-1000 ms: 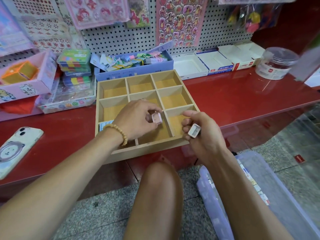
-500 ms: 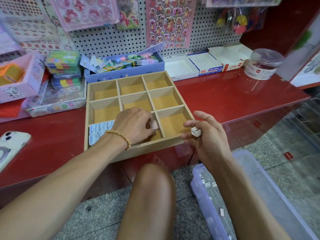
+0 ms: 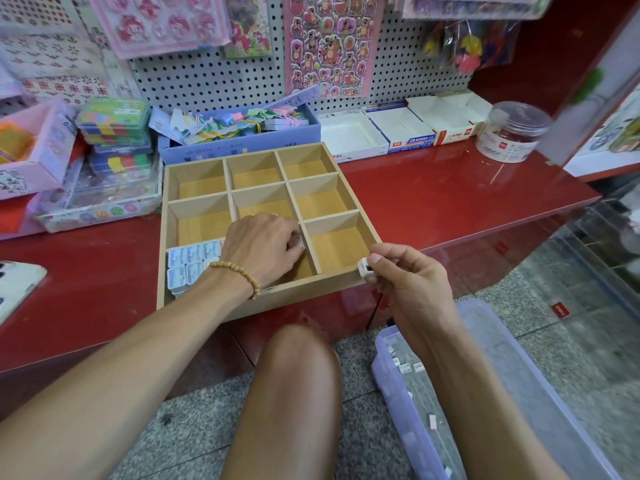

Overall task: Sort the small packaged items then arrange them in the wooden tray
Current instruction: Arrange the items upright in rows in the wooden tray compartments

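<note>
Left hand fingers pinch packet inside tray; right hand pinches packet at front-right corner.

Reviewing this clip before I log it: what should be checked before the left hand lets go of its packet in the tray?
1. Left hand pinches a small packet: ok.
2. That packet is over the near middle compartment of the wooden tray: ok.
3. Near left compartment already holds white packets in rows: ok.
4. Held packet matches those: cannot tell, mostly hidden.
5. Right hand pinches a second packet at the tray's near right corner: ok.
6. Near right compartment has room: ok.
</note>
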Available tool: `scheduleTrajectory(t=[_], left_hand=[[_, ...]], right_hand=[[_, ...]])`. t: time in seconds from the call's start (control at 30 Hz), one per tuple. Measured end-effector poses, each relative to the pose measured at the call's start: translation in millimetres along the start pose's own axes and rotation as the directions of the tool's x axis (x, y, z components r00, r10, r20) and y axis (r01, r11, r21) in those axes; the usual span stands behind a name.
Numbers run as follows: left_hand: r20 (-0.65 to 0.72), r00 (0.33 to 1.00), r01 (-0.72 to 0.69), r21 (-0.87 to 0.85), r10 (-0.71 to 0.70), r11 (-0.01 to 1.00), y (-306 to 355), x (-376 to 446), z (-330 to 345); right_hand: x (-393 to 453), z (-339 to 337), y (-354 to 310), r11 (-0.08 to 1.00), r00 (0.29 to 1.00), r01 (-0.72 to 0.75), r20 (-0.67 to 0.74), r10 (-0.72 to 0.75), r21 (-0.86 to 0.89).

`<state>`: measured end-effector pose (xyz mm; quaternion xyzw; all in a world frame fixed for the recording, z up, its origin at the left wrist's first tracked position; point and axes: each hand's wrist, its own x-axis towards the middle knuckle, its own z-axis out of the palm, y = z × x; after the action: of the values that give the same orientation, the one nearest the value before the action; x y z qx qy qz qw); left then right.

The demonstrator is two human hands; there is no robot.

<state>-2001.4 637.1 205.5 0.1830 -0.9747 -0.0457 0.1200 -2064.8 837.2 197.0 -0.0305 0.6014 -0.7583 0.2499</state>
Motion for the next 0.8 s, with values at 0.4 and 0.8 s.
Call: scheduleTrajectory(t=[0.4, 0.8], left_hand=[[-0.092, 0.99, -0.138, -0.72, 0.103, 0.68, 39.6, -29.7, -34.5], [-0.133, 0.984, -0.178, -0.654, 0.12, 0.735, 32.7, -40.1, -44.2]], right_hand=[[-16.8, 27.0, -14.8, 0.974, 0.995, -0.068, 0.082, 0.051, 0.217], [-31.7, 36.4, -24.2, 0.994, 0.986, -0.097, 0.144, 0.09, 0.047]])
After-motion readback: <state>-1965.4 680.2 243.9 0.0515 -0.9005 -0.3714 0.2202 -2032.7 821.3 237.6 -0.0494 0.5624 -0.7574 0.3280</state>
